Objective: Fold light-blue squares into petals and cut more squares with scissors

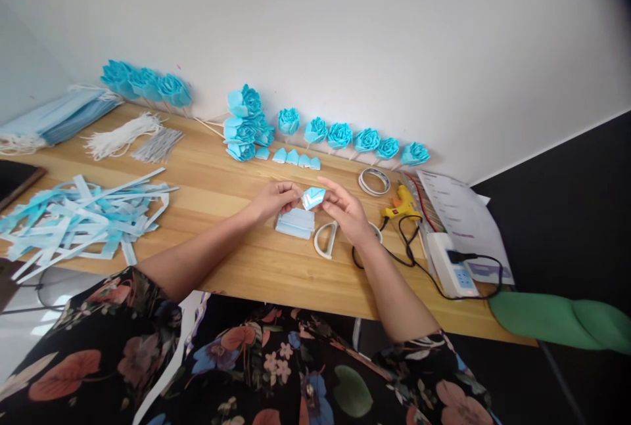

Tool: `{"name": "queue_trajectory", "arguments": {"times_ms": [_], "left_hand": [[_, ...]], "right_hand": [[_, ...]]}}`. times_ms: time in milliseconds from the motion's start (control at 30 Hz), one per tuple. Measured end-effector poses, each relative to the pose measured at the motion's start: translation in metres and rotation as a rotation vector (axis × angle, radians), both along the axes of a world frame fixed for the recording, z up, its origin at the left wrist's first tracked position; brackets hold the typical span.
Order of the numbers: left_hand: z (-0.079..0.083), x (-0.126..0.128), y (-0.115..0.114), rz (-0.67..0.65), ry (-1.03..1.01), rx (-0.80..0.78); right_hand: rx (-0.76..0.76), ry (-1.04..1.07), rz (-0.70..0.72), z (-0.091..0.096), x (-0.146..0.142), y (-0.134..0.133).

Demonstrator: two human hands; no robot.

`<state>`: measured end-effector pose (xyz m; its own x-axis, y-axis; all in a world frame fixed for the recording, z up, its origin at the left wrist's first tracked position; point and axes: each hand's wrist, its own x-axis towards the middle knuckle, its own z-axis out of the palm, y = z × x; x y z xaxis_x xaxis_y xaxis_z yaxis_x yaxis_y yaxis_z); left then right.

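Above the middle of the table, my right hand (346,209) pinches a small folded light-blue petal (314,198) of mask fabric between thumb and fingers. My left hand (276,201) is closed, its thumb and index finger at the petal's left edge. A stack of pale blue fabric pieces (294,223) lies just below the petal. White-handled scissors (325,241) rest under my right hand, their middle hidden by it. Behind the hands, several cut blue petals (292,157) lie in a row.
Blue fabric roses (340,136) line the wall. A tape roll (374,182), a yellow glue gun (403,203), its cord and a white power strip (452,266) are on the right. Tangled fabric strips (93,215), white ear loops (123,134), grey wires (158,144) and face masks (59,116) lie left.
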<state>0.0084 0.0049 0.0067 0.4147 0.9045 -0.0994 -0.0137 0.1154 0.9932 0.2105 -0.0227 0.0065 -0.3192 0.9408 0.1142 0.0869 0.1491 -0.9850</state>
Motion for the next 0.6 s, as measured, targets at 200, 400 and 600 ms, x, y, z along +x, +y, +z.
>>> {"name": "queue_trajectory", "arguments": {"times_ms": [200, 400, 600], "left_hand": [[0.004, 0.001, -0.002, -0.066, 0.044, -0.018], [-0.001, 0.001, 0.004, 0.059, 0.034, 0.021], [0.000, 0.002, 0.002, 0.072, -0.009, 0.031]], "right_hand": [[0.009, -0.025, -0.058, -0.007, -0.001, 0.001], [0.000, -0.081, -0.298, 0.005, 0.022, 0.023], [0.016, -0.469, -0.211, 0.008, 0.050, 0.083]]}}
